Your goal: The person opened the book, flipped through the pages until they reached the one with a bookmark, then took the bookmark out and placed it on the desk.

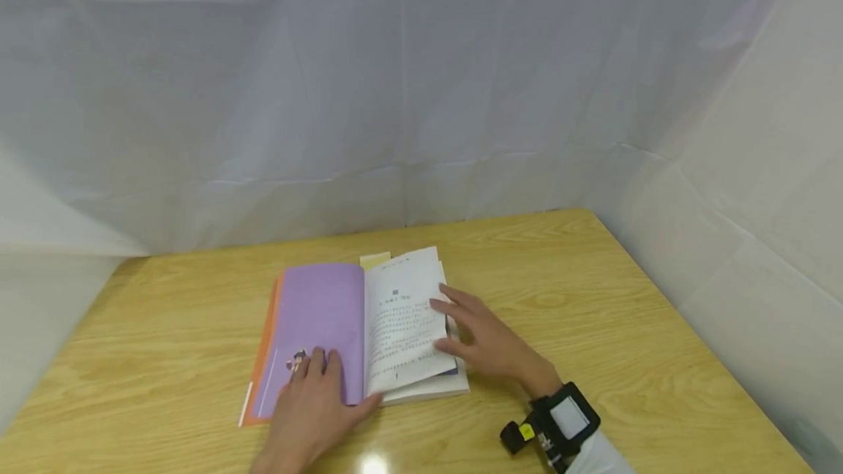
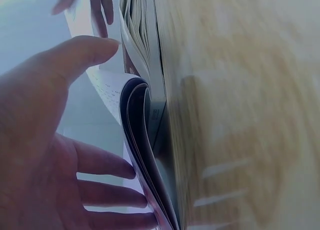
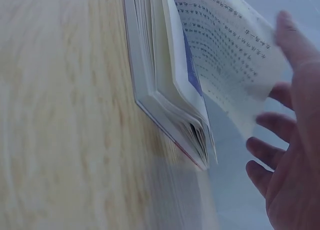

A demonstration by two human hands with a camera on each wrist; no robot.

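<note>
An open book (image 1: 358,328) lies flat on the wooden bench (image 1: 593,298), a little left of the middle of the head view and toward the lower half of the frame. Its left side shows a purple page (image 1: 319,320) with an orange cover edge peeking out beyond it; its right side shows a white printed page (image 1: 403,320) that stands slightly lifted off the thick block of pages underneath. A small yellow slip (image 1: 375,260) sticks out at the top of the book near the spine.

The left hand (image 1: 312,404) comes in from the bottom edge of the frame and rests on the lower part of the purple page, fingers spread and laid flat, thumb out toward the spine. In the left wrist view the same hand (image 2: 45,155) is open, fingers straight beside the curled page edges.

The right hand (image 1: 484,339) lies at the right edge of the book, fingers straight and loosely spread, fingertips touching the outer margin of the printed page. The right wrist view shows this hand (image 3: 287,160) open beside the raised page, not curled round it. A black wrist device (image 1: 560,423) sits on that arm at the lower right of the frame.

A pale fabric backdrop (image 1: 421,93) fills the upper half behind the bench.
</note>
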